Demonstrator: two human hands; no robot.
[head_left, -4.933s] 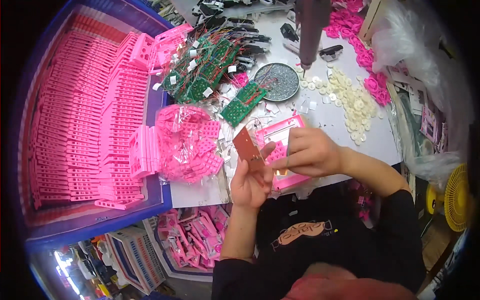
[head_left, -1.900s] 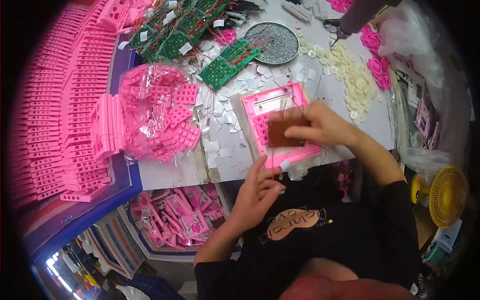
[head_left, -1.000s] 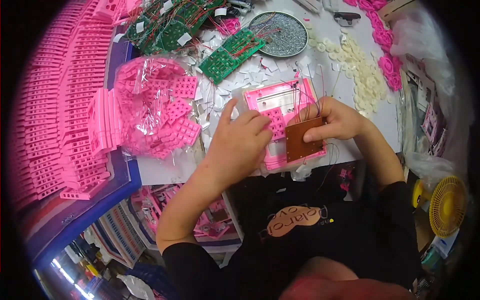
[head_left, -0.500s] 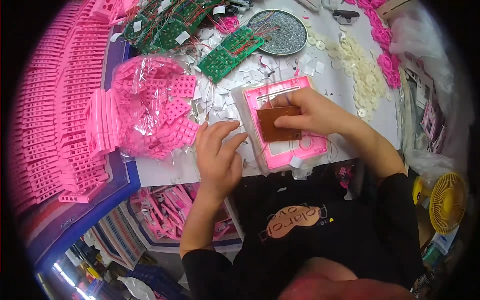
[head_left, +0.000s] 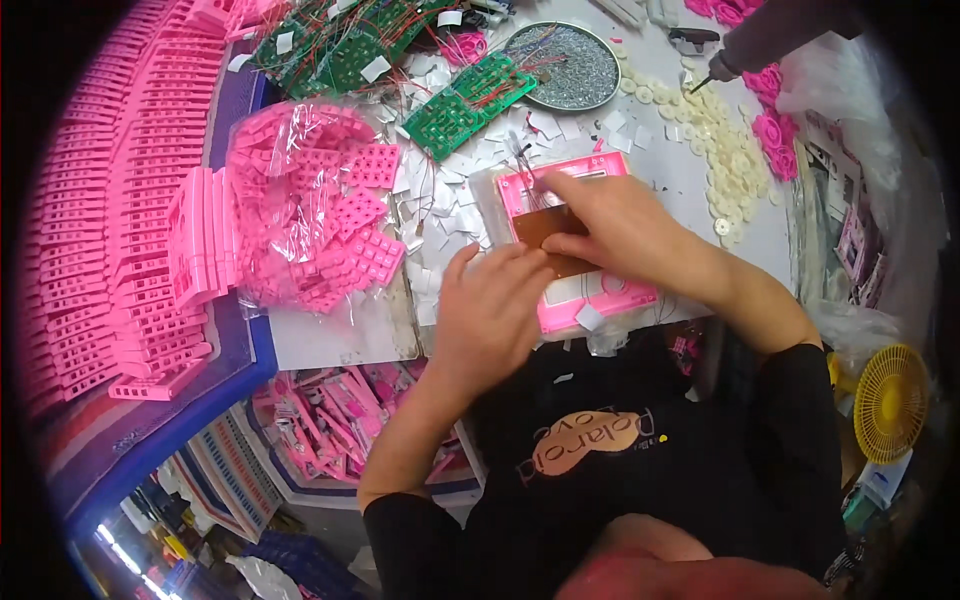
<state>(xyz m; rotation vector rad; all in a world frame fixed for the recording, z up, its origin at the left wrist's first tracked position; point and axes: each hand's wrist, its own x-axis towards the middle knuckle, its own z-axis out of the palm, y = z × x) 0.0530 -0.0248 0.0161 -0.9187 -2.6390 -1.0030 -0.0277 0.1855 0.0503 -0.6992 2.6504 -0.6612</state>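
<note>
A brown circuit board is tilted over a pink plastic casing that lies on the table. My right hand is closed on the board's right side, its thumb across the face. From the left, my left hand meets the board's lower left edge with its fingertips, apparently pinching it; its thumb is partly hidden. Thin wires run from behind the board at the casing's top. A small white piece sits on the casing's lower edge.
Bagged pink keypads and stacked pink parts fill the left. Green circuit boards, a dish of screws and cream discs lie beyond. A dark electric screwdriver hangs at upper right; a yellow fan stands at right.
My left hand has moved right, from open beside the casing to the board's edge. The board has tilted in my right hand. The screwdriver has come into view at upper right.
</note>
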